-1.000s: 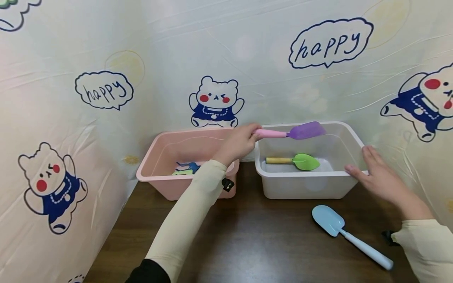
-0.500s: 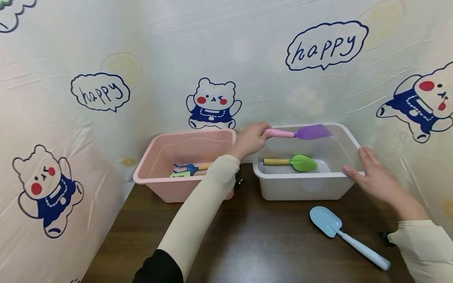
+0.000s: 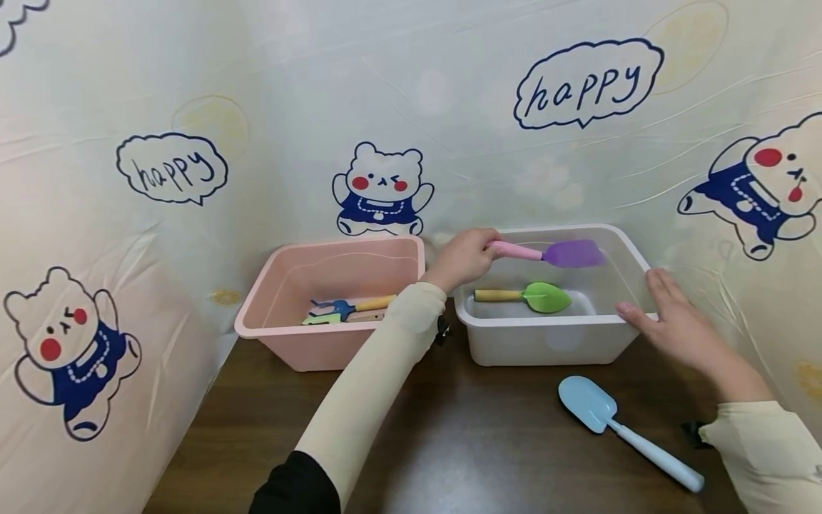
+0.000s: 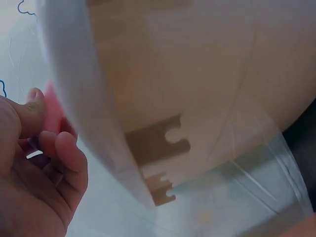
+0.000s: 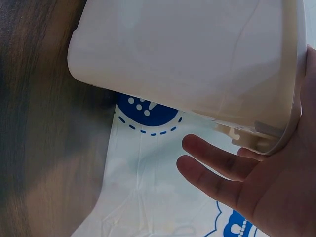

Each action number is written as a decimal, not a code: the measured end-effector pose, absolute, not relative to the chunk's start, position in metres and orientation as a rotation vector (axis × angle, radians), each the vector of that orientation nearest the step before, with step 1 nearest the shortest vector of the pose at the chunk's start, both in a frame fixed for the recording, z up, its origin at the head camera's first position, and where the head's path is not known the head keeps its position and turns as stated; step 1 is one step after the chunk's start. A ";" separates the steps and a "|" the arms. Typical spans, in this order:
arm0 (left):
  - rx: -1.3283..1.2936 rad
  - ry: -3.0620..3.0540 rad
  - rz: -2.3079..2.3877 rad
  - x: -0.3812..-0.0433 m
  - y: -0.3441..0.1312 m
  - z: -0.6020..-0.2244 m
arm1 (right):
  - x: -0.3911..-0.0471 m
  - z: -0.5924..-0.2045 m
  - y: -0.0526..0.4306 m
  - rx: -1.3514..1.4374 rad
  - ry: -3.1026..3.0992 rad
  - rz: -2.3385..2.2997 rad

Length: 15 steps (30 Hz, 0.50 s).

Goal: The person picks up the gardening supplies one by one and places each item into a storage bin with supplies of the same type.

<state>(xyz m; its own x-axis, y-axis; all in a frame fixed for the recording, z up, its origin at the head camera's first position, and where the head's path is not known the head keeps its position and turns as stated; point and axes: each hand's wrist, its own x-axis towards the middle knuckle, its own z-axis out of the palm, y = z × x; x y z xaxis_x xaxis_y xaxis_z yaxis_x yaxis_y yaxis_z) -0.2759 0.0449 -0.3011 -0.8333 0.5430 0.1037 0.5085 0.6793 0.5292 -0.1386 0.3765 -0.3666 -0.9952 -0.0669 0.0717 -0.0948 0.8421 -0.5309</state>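
In the head view my left hand (image 3: 467, 255) grips the pink handle of a trowel with a purple blade (image 3: 574, 253). The blade points right, over the white bin (image 3: 546, 343). Inside that bin a green trowel (image 3: 546, 297) with a yellow handle lies on the bottom. My right hand (image 3: 687, 332) rests at the bin's right front corner, its thumb over the rim. The right wrist view shows its fingers (image 5: 217, 170) extended beside the outer wall. Left wrist view: thumb and curled fingers hold the pink handle (image 4: 52, 108).
Left of the white bin stands a pink bin (image 3: 315, 350) holding a blue hand rake (image 3: 343, 308) and a light green tool (image 3: 324, 319). A light blue trowel (image 3: 587, 403) lies on the brown table (image 3: 449, 442) in front. A printed sheet (image 3: 481, 107) hangs behind.
My left hand has moved right with the purple trowel, from between the bins to over the white bin, and slightly lower. My right hand has stayed at the bin's corner.
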 end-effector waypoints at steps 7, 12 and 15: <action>0.890 2.771 0.934 -0.278 0.049 -0.306 | -0.138 -0.366 0.376 0.117 -2.961 0.851; 0.884 2.756 0.958 -0.279 0.049 -0.310 | -0.138 -0.366 0.375 0.115 -2.965 0.847; 0.889 2.705 0.985 -0.280 0.048 -0.312 | -0.138 -0.366 0.376 0.116 -2.967 0.847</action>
<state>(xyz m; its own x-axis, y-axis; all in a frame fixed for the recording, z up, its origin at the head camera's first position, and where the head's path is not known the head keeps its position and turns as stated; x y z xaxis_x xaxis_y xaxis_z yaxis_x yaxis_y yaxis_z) -0.2797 0.0477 -0.3116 -0.8183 0.5697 0.0769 0.4857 0.6137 0.6225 -0.1383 0.3759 -0.3656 -0.9957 -0.0575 0.0722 -0.0870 0.8468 -0.5248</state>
